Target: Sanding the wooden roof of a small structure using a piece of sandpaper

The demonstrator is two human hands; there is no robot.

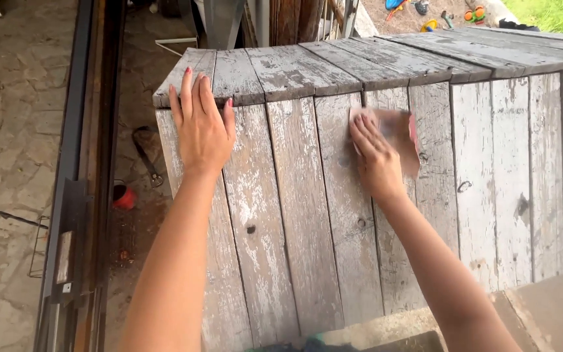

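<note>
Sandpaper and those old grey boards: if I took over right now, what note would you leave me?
Left hand: flat, fingers spread, braced on the top-left corner of the weathered plank box, holding nothing.
Right hand: pressing a reddish-brown sandpaper sheet flat against the upper part of the box's front planks, just below the top edge.
Done: cannot tell how much is sanded; the sheet looks blurred, as if mid-stroke.
Left: flaky whitish paint shows on most front planks, left and right of the sheet.
Nearby: a red cup on the ground at left.
</note>
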